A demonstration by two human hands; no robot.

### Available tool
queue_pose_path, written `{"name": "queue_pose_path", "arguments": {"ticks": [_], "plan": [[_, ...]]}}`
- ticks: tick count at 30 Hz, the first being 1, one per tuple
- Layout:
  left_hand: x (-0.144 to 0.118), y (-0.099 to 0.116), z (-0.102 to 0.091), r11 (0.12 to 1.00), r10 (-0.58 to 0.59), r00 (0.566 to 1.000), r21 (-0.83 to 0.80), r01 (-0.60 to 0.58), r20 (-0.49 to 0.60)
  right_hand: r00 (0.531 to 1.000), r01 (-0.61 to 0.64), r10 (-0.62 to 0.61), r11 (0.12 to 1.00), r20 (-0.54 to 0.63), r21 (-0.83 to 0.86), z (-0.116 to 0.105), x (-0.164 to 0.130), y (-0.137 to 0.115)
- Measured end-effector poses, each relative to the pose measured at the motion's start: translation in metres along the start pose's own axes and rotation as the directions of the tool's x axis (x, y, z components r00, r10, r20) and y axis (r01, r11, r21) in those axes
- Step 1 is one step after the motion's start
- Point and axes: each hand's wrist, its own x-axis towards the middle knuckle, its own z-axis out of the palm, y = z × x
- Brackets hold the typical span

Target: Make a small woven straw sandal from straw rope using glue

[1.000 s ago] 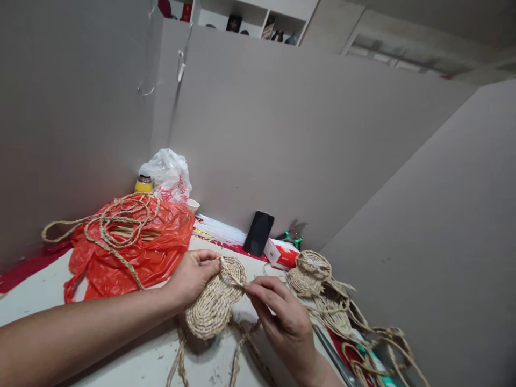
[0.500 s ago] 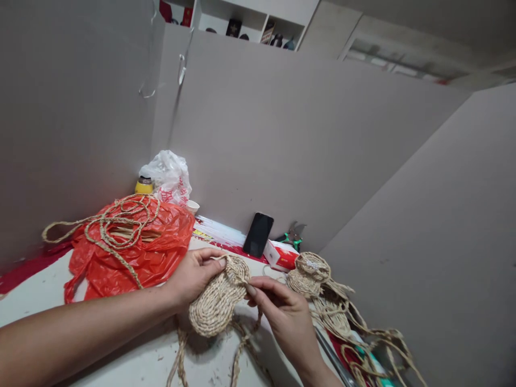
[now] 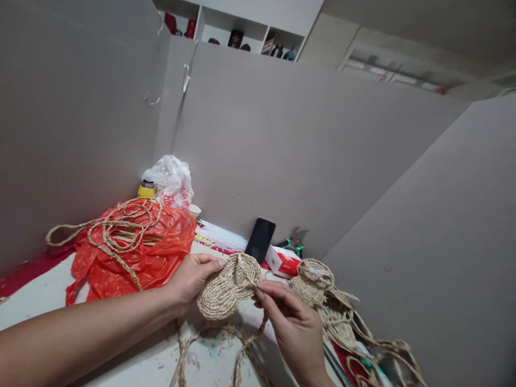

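Note:
A woven straw sole (image 3: 220, 294), built from rows of braided cord, is held up above the white table. My left hand (image 3: 197, 277) grips its upper left edge, thumb on top and fingers hidden beneath. At the sole's right edge, my right hand (image 3: 288, 317) pinches a strand of the straw cord between thumb and fingers. Below the hands a length of braided straw cord (image 3: 242, 352) hangs down and loops over the table. A second woven straw piece (image 3: 311, 279) lies to the right of my right hand.
On the left, a red plastic bag (image 3: 173, 236) bears coiled braid, near a yellow jar (image 3: 146, 189) and a white bag (image 3: 173, 180). A phone (image 3: 260, 239) leans at the back beside a red-white box (image 3: 284, 262) and green-handled pruners (image 3: 296, 243). Grey partitions (image 3: 258, 134) enclose the table (image 3: 133, 355).
The sole has tilted and shifted slightly right and up, with both hands moving along. My right hand still pinches at its right edge. The whole view has moved a little.

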Motion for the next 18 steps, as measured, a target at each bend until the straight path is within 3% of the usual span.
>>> {"name": "queue_pose_path", "arguments": {"ticks": [7, 18], "plan": [[0.0004, 0.0008, 0.0, 1.0, -0.013, 0.999, 0.002, 0.013, -0.05, 0.999, 0.049, -0.048, 0.998, 0.013, -0.034, 0.0003, -0.0025, 0.0039], [-0.0005, 0.0006, 0.0027, 1.0, 0.01, 0.997, -0.001, -0.01, -0.075, 1.0, -0.007, 0.007, 1.0, 0.008, -0.008, 0.0031, -0.0032, 0.0031]]}}
